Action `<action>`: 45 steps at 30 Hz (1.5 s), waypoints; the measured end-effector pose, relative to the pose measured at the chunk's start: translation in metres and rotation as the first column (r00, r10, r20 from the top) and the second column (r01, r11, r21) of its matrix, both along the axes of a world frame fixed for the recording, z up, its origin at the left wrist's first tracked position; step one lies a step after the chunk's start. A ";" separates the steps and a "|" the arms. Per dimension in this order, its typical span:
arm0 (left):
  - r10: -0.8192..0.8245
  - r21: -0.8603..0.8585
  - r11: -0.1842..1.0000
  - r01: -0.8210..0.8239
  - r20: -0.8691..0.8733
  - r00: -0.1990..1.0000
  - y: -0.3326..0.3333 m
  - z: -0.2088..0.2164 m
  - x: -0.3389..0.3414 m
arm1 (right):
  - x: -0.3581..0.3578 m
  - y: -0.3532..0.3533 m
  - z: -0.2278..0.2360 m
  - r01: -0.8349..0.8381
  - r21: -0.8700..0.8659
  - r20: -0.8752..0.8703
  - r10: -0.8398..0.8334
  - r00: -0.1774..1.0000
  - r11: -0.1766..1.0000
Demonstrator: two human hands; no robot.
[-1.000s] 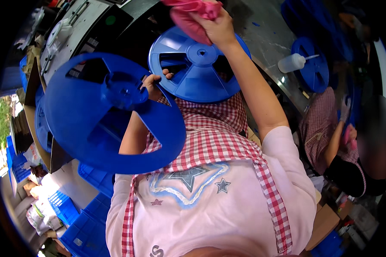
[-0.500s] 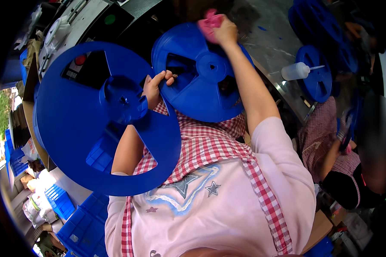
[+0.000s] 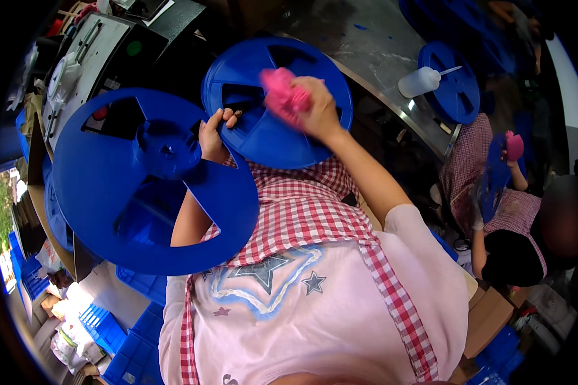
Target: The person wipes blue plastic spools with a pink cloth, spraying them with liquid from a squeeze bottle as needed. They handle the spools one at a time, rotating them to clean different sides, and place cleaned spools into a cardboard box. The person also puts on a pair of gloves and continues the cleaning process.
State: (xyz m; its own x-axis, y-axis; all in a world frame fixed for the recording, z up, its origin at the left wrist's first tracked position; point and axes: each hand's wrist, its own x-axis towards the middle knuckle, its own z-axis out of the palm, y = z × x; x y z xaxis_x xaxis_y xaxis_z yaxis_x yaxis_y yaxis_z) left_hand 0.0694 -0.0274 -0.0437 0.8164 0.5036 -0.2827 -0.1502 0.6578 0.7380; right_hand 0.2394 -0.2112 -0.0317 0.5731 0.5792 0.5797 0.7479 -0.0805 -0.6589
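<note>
1. Two blue reels were up front: left hand (image 3: pixel 213 135) gripped the smaller reel (image 3: pixel 277 102) by its rim.
2. Right hand (image 3: pixel 315 106) was clenched around a pink cloth (image 3: pixel 282 96), pressing it on that reel.
3. Big reel (image 3: pixel 151 183) sat just left.

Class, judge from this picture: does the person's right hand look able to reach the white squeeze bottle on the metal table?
Probably not right now: the right hand is gripping a pink cloth against a blue reel, and the white squeeze bottle sits apart.

Pink cloth (image 3: pixel 282 96) — lower, mid-reel (image 3: pixel 276 102)
</note>
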 end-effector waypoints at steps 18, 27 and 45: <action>-0.093 -0.277 0.956 0.092 0.007 0.996 0.002 -0.006 -0.001 | -0.091 -0.025 0.016 -0.192 -0.168 0.114 0.213 0.970 0.967; -0.120 -0.076 0.991 0.114 -0.073 0.990 0.007 -0.001 0.003 | 0.079 -0.095 -0.100 0.656 -0.153 -0.270 -0.670 0.692 0.739; -0.214 -0.097 0.974 0.205 -0.087 0.973 0.022 0.031 0.005 | 0.056 0.073 0.084 -0.108 0.309 -0.529 0.265 0.807 0.945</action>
